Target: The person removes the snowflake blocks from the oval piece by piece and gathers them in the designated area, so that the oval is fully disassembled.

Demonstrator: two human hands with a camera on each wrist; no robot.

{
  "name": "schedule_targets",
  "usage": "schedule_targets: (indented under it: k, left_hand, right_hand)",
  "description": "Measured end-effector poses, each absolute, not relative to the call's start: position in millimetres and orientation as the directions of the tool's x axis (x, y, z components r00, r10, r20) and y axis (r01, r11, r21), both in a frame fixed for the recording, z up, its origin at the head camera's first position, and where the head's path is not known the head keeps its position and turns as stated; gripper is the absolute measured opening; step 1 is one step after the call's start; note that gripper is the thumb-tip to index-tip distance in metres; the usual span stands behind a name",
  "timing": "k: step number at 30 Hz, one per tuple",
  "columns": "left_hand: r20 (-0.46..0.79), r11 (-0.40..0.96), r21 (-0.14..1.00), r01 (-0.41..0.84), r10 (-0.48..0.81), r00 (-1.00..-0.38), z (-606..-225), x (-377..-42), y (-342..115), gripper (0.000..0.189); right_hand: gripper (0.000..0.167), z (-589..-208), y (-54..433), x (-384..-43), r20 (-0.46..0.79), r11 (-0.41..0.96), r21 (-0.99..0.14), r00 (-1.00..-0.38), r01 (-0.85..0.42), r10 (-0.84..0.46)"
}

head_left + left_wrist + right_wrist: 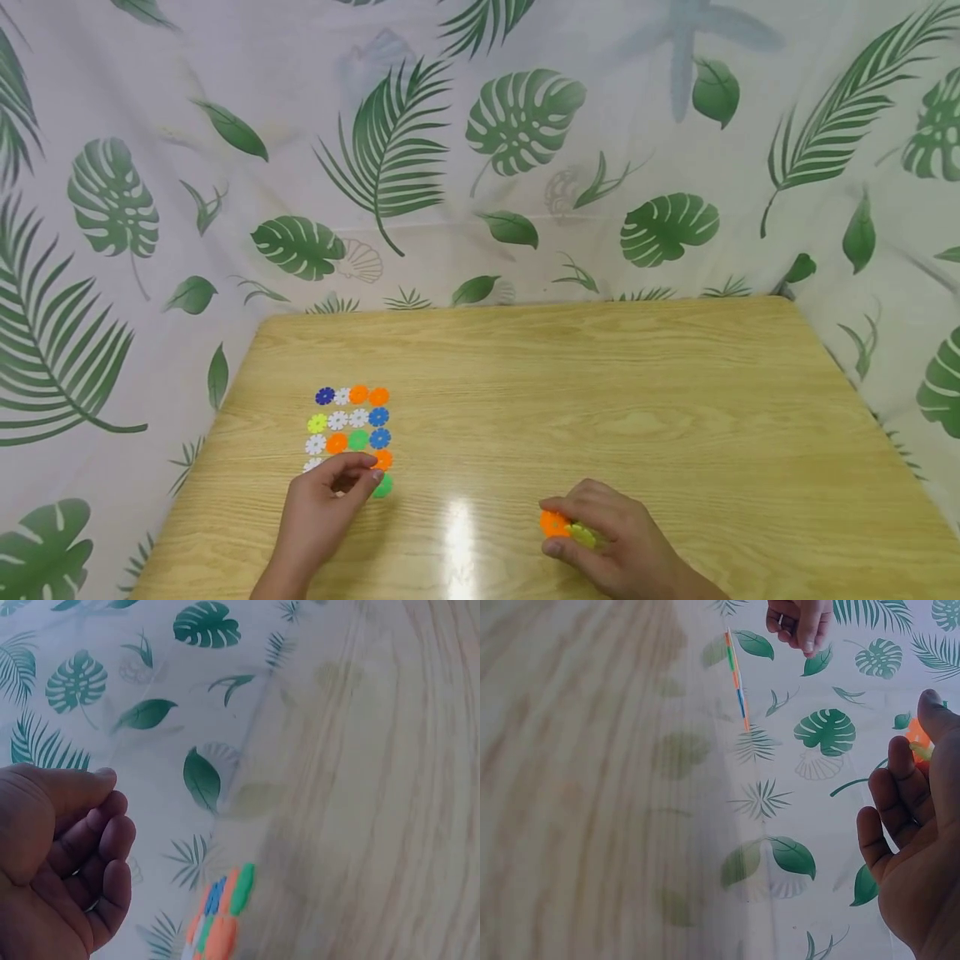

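Observation:
In the head view, notched plastic discs [338, 420] in white, orange, blue, green and yellow lie flat in rows at the table's left. My left hand [327, 500] hovers over the near rows, hiding some of them. Its fingers are loosely curled, thumb close to the index finger, beside an orange disc [383, 459] and a green disc [382, 486]. The left wrist view shows nothing between the left fingers [116, 832]. My right hand [611, 533] holds an orange disc [553, 524] and a yellow disc [582, 536] between thumb and fingers, low at right of centre.
The wooden table [600, 400] stretches right and back from the disc rows. A white cloth [420, 192] with green leaf prints hangs behind it and along both sides. Light glares off the wood [459, 542] between the hands.

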State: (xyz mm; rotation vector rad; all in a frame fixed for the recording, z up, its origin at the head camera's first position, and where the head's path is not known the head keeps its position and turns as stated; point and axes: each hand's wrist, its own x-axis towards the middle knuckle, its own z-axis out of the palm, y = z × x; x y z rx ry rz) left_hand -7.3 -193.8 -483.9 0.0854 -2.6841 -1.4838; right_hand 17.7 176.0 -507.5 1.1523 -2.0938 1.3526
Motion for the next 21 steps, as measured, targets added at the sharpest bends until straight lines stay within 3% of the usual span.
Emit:
schedule_targets:
  k: [12,21]
  left_hand:
    - [0.194,0.421,0.881,0.218,0.1,-0.976,-479.0,-6.0,-164.4,0.016]
    - [0.398,0.277,0.812,0.513,0.38,-0.835,-480.8,-2.1,-131.8,0.02]
  right_hand:
    - [0.031,-508.1,172.9,17.7,0.693,0.172,-0.57,-0.583,-0.804,-0.424]
    - [0.026,-509.0,164.9,15.8,0.717,0.111,-0.549,-0.535,-0.828,-0.447]
